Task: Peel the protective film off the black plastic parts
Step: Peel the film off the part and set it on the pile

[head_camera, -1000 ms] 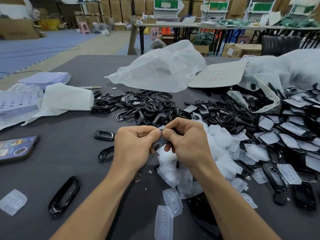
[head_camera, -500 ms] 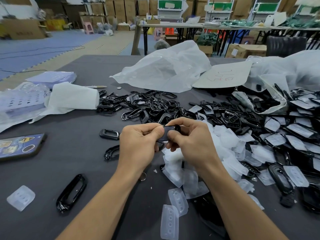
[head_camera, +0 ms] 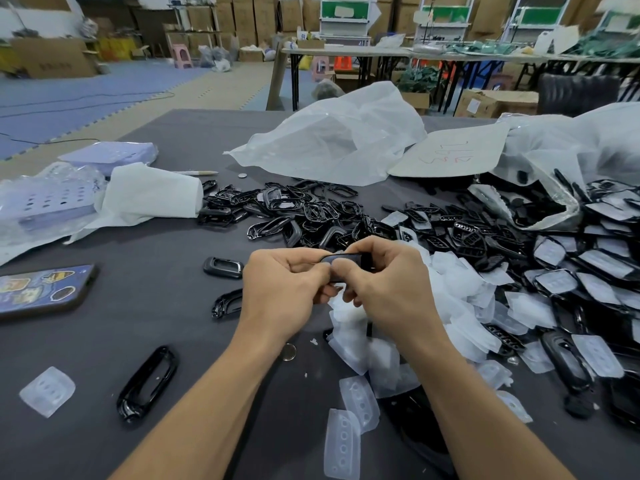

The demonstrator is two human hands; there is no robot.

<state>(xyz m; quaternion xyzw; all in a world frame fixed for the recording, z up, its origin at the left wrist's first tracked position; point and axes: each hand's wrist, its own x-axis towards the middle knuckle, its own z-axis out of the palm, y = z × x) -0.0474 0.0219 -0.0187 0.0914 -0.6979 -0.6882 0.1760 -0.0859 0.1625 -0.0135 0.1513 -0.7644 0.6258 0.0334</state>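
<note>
Both hands up over the dark grey worktop [head_camera: 156, 306]: left hand [head_camera: 280, 289] and right hand [head_camera: 388, 289] pinch one small glossy black plastic part [head_camera: 344, 259] between curled fingers. At right, a crumpled clear plastic bag [head_camera: 561, 150] lies open, loose black parts [head_camera: 530, 213] inside and spilling out, peeled whitish films [head_camera: 453, 306] heaped just beside the hands.

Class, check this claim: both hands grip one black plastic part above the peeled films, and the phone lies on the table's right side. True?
No. The head view shows the phone on the left side of the table, not the right. The rest stands: left hand and right hand both grip one black plastic part above the peeled films.
</note>
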